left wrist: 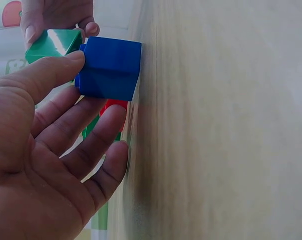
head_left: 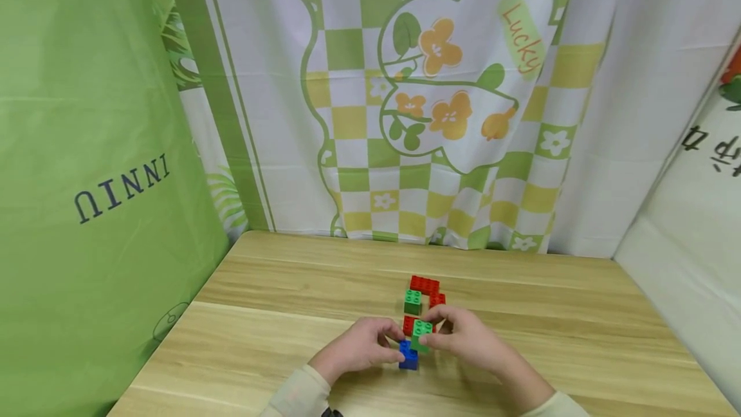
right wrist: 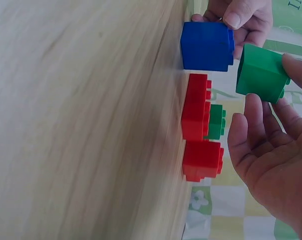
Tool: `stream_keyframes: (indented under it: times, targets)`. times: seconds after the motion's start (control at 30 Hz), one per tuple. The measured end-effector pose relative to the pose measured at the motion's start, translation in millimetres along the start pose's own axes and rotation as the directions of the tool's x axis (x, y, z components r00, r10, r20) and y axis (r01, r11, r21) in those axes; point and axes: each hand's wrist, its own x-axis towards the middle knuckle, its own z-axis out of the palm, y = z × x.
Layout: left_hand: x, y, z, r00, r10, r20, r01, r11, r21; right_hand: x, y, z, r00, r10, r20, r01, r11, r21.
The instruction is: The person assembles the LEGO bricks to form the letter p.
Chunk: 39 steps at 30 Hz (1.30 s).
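Observation:
In the head view, my left hand (head_left: 360, 345) pinches a blue toy brick (head_left: 408, 360) between thumb and fingers as it stands on the wooden table. My right hand (head_left: 471, 338) holds a green brick (head_left: 422, 334) by its sides, thumb against fingers. From the right wrist view, this green brick (right wrist: 261, 73) hangs a little higher than the studs of the blue brick (right wrist: 206, 46), with a gap between them. Behind them stand another green brick (head_left: 412, 304) and several red bricks, including one at the far end (head_left: 424, 284) and one partly covered by the held green brick.
The wooden table (head_left: 278, 301) reaches back to a checked, flower-printed curtain (head_left: 370, 108). A green cloth (head_left: 104, 121) hangs along the left side, and a white printed cloth (head_left: 695, 224) along the right. A red brick (head_left: 438, 299) lies close to the right fingers.

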Motion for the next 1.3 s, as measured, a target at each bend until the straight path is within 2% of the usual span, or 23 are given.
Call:
stream_keyframes:
  times: [0.23, 0.57, 0.73, 0.93, 1.3]
  targets:
    - [0.6, 0.8, 0.6, 1.000, -0.004, 0.009, 0.004, 1.000, -0.019, 2.0, -3.7, 5.6, 1.000, -0.011, 0.010, 0.011, 1.000, -0.002]
    - [1.8, -2.5, 2.0, 1.000, -0.013, 0.010, 0.013, 1.000, 0.001, 3.0, -1.1, 9.2, 0.999, -0.039, 0.019, 0.039, 0.999, 0.009]
    - [0.9, -1.8, 1.6, 1.000, 0.005, 0.021, -0.004, 1.000, -0.028, 3.8, -0.6, 11.1, 0.998, -0.042, 0.040, 0.041, 0.999, 0.035]
    - [1.6, -2.2, 1.7, 0.999, 0.001, 0.048, 0.002, 0.998, -0.067, 4.3, 1.5, 14.5, 0.998, -0.050, 0.039, 0.049, 0.998, 0.034]
    - [1.3, -3.7, 2.3, 0.999, 0.009, 0.048, -0.007, 0.999, -0.042, 4.8, 1.0, 16.8, 0.998, -0.044, 0.047, 0.042, 0.999, 0.026]
